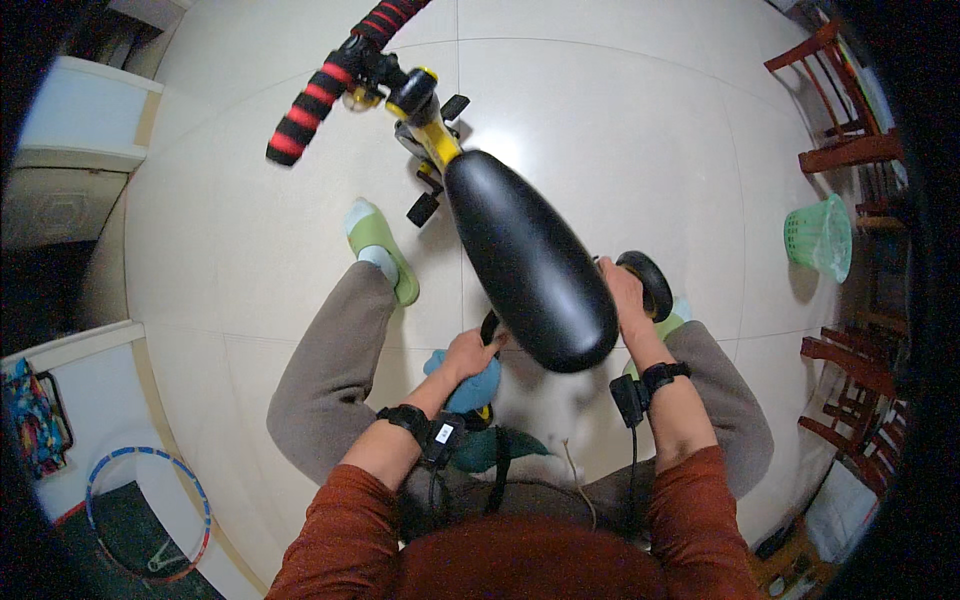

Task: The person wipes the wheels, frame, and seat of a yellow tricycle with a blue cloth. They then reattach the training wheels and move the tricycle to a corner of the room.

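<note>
A child's pedal cycle stands before me, its glossy black saddle (532,270) hiding much of the rear. My left hand (472,354) grips a black curved part (489,327) at the saddle's left, perhaps a wheel rim or tyre. Beneath that hand sits a blue soft item (480,382), partly covered. On the other side, my right hand (624,289) is beside a small black training wheel (646,285); the saddle edge and wrist angle hide what its fingers hold. Ahead are the yellow frame (435,142), black pedals (423,209) and red-and-black handlebar grip (309,112).
My legs straddle the rear, with a green slipper (384,247) on the left foot. A green plastic basket (817,236) and wooden chairs (847,154) stand right. A blue hoop (146,454) lies lower left. Dark green cloth (487,451) lies near my lap.
</note>
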### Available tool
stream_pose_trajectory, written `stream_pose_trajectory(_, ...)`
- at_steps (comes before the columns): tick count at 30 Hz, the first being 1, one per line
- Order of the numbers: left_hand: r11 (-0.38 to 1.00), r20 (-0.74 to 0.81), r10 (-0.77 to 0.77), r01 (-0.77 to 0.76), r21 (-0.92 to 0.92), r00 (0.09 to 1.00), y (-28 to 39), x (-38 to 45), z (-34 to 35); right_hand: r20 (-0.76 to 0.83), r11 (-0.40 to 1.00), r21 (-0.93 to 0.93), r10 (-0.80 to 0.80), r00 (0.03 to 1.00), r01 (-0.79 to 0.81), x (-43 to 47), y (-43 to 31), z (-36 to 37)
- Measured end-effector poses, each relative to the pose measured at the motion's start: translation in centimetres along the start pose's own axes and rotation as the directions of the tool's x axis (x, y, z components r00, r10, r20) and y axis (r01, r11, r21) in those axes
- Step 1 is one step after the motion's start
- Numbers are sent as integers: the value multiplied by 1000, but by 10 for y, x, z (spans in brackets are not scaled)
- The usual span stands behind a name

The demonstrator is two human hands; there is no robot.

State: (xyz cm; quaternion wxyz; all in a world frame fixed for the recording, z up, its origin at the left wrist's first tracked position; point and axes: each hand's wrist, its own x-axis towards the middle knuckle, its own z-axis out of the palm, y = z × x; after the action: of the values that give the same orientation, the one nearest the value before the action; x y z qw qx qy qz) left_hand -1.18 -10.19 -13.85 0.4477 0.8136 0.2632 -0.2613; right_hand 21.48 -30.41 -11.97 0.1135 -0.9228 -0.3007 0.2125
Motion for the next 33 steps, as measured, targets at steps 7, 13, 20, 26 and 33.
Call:
stream_pose_trajectory(7,996,59,-12,17,-93,998,30,-17,-52,-171,996,-71,-55,984,44,-7,-39,-60)
stream_pose_trajectory(13,978,105,-104,121,-171,989,33,-22,-69,-242,990,-140,-28,970,-6,-16,-65,-80)
stream_pose_trajectory(20,940,82,-10,37,-340,997,45,-35,-67,-305,986,-165,-68,950,18,-24,-65,-84)
stream_pose_trajectory(26,968,128,71,-37,-248,989,42,-33,-75,-179,992,-108,46,983,-66,-25,-60,-90)
stream_pose_trajectory(33,975,180,14,26,-221,984,48,-31,-68,-136,956,287,95,986,-52,-34,-50,-99)
